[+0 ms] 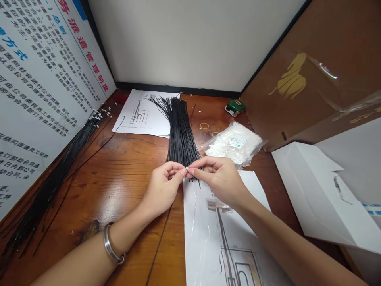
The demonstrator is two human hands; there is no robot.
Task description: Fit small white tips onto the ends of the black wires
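Note:
Fingertip to fingertip, my two hands meet over the near end of a bundle of black wires (pixel 182 135). My left hand (pixel 165 184) is closed in a pinch on a thin black wire (pixel 160 240), which trails down from it to the bottom edge. My right hand (pixel 222 178) pinches a tiny white connector (pixel 187 168) at the point where the fingertips meet. How the wire and connector sit together is hidden by the fingers. Just beyond my right hand lies a clear bag of small white parts (pixel 235 143).
At the left lies another black wire bundle (pixel 64 161) with white connectors on its far ends. Printed drawings (pixel 198 242) lie below my right hand, and another sheet (pixel 125 119) lies at the back. A green tape measure (pixel 235 107), yellow rubber band (pixel 204 126) and white box (pixel 324 198) are rightward.

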